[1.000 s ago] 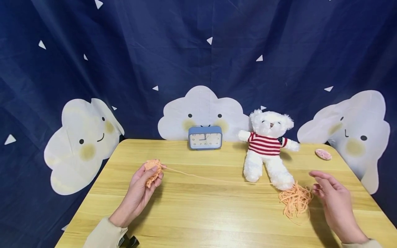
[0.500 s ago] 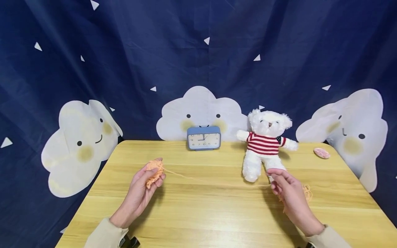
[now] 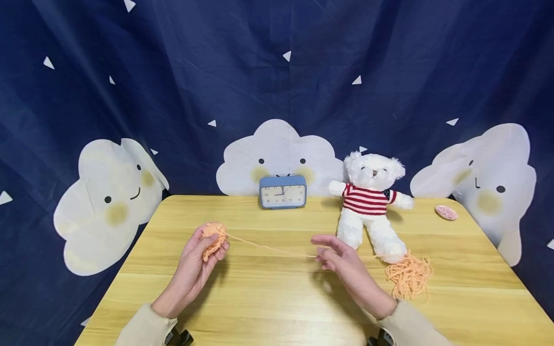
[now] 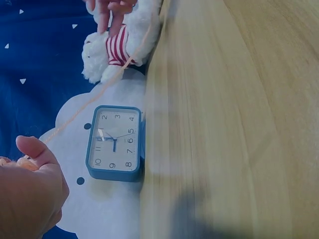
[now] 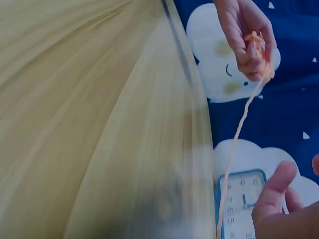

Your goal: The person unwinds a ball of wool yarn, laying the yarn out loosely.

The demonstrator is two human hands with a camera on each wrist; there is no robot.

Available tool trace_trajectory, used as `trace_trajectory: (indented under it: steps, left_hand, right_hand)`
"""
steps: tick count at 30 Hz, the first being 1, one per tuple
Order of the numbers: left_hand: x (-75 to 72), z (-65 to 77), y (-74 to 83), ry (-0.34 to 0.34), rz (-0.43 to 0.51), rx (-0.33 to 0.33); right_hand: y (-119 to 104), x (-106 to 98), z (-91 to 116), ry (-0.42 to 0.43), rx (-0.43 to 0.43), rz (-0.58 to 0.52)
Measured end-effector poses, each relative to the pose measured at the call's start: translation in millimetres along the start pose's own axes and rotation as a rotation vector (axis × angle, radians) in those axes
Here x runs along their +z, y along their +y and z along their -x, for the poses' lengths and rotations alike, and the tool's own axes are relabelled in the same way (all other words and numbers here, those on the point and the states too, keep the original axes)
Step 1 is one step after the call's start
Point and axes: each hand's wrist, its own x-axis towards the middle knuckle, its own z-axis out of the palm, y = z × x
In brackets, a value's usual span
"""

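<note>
My left hand (image 3: 192,271) grips a small wound ball of peach-orange yarn (image 3: 214,234), thumb across its front. From the ball a single yarn strand (image 3: 264,247) stretches right, over the table, toward a loose tangled pile of the same yarn (image 3: 409,275). Beside this strand is my right hand (image 3: 352,276), index finger extended and thumb apart from it. In the right wrist view the strand (image 5: 239,127) runs past the thumb, not pinched between thumb and index finger. The left wrist view shows the right hand's fingers (image 4: 103,19) spread near the strand.
A white teddy bear (image 3: 365,204) in a red-striped sweater sits behind the pile, one foot at its edge. At the table's back edge stands a blue alarm clock (image 3: 283,192). A pink oval object (image 3: 446,212) lies at the back right, before a blue cloud-patterned curtain (image 3: 277,86).
My right hand has moved left from beside the yarn pile to the middle right of the table, uncovering the pile again. My left hand keeps holding the ball in nearly the same place.
</note>
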Motion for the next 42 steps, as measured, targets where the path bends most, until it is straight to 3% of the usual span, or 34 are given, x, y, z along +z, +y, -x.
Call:
trace_trajectory:
  steps: [9,15,21,29,42]
  left_hand:
    - [7.5,2.6,-1.1,0.002,-0.109,-0.044]
    - [9.2,3.1,-2.4,-0.001,-0.125,-0.054]
    - [10.0,2.6,-2.5,0.003,-0.139,-0.049]
    - [11.8,2.3,-3.1,0.035,-0.16,-0.05]
    - [2.1,3.6,-1.7,-0.019,-0.181,0.012]
  right_hand:
    - [11.1,38.4,-25.4,-0.294,0.013,-0.035]
    - [14.3,66.0,-31.9,-0.391,0.041,-0.049]
    - [15.8,82.9,-34.1,-0.418,0.06,-0.051]
    - [14.3,88.4,-33.9,-0.423,0.096,-0.096]
    - [7.7,46.4,-24.1,-0.261,0.037,-0.048]
